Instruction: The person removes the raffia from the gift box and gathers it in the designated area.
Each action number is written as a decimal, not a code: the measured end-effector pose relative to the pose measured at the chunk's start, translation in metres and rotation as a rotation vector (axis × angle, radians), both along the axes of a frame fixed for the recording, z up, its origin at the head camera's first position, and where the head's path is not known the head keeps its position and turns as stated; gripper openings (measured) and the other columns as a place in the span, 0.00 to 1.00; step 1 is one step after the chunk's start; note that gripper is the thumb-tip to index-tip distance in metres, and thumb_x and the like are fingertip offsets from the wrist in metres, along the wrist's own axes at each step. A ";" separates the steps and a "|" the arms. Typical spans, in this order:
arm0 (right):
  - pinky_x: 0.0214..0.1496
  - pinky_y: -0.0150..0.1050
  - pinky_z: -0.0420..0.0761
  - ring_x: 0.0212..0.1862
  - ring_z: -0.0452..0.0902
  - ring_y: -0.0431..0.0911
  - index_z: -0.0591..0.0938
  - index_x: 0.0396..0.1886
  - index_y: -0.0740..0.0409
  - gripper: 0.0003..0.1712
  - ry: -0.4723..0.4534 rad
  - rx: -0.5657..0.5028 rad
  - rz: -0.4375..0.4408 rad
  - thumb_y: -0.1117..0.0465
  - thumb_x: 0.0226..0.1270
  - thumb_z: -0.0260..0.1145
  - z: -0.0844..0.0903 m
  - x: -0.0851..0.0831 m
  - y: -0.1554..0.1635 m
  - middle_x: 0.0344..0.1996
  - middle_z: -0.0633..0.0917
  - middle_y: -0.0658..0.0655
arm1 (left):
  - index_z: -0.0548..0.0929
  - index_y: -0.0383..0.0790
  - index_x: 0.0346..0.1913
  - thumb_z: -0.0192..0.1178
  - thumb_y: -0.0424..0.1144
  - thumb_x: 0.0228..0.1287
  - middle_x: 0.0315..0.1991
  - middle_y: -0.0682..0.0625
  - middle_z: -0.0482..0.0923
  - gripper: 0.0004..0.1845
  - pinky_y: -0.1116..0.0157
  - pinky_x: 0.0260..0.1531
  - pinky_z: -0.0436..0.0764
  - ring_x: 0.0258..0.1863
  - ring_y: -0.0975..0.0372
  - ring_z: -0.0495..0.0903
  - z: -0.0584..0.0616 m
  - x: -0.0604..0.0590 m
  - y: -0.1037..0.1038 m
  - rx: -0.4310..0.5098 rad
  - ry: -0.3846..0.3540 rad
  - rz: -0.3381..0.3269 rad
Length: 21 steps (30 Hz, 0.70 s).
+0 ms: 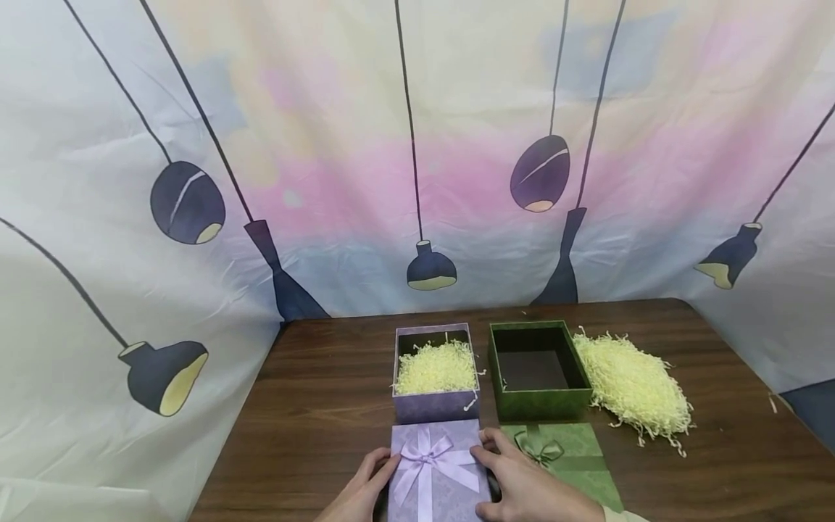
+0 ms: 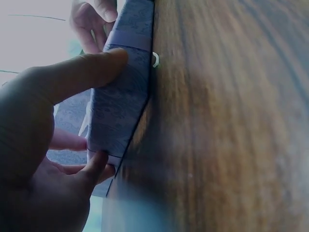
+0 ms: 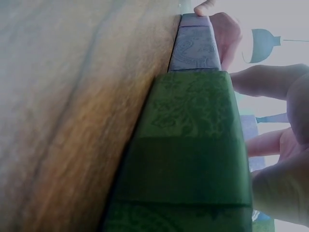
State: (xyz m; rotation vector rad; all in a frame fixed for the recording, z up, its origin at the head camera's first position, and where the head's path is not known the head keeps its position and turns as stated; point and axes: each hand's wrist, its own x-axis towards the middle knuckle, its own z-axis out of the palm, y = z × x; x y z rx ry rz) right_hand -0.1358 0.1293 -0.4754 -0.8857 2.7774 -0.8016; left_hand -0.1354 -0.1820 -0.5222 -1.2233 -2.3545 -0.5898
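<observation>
A lilac gift box lid with a satin ribbon bow lies at the table's front, between both hands. My left hand holds its left side; in the left wrist view the thumb presses the patterned side wall of the lid and the fingers bend at a corner. My right hand grips the right side, fingers along the edge and thumb lower down, while reaching over a green lid with a green bow. Just behind stands the purple box, filled with pale yellow shredded paper.
An open green box stands right of the purple one, its dark inside bare. Beside it a heap of yellow shredded paper lies on the brown wooden table. A cloth backdrop printed with lamps hangs behind.
</observation>
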 end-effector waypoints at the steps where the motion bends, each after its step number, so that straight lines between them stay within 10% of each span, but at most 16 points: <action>1: 0.54 0.45 0.81 0.58 0.72 0.50 0.74 0.65 0.63 0.45 -0.006 0.007 -0.002 0.46 0.49 0.76 0.000 0.001 -0.001 0.64 0.67 0.59 | 0.73 0.26 0.60 0.79 0.60 0.34 0.54 0.37 0.67 0.54 0.73 0.48 0.77 0.49 0.52 0.72 0.000 0.000 0.000 -0.003 0.004 0.005; 8: 0.56 0.49 0.80 0.58 0.72 0.52 0.76 0.62 0.63 0.44 0.057 0.038 -0.016 0.47 0.46 0.77 0.002 0.001 -0.003 0.62 0.69 0.61 | 0.71 0.24 0.61 0.76 0.62 0.40 0.55 0.36 0.65 0.53 0.69 0.45 0.80 0.49 0.52 0.72 0.007 0.003 0.001 -0.037 -0.045 0.012; 21: 0.58 0.53 0.78 0.59 0.73 0.54 0.77 0.60 0.65 0.42 0.226 0.037 0.030 0.48 0.47 0.76 0.009 -0.004 0.002 0.60 0.74 0.63 | 0.72 0.25 0.62 0.68 0.63 0.52 0.57 0.38 0.67 0.47 0.63 0.44 0.82 0.50 0.51 0.75 0.031 0.015 0.013 -0.120 -0.430 0.194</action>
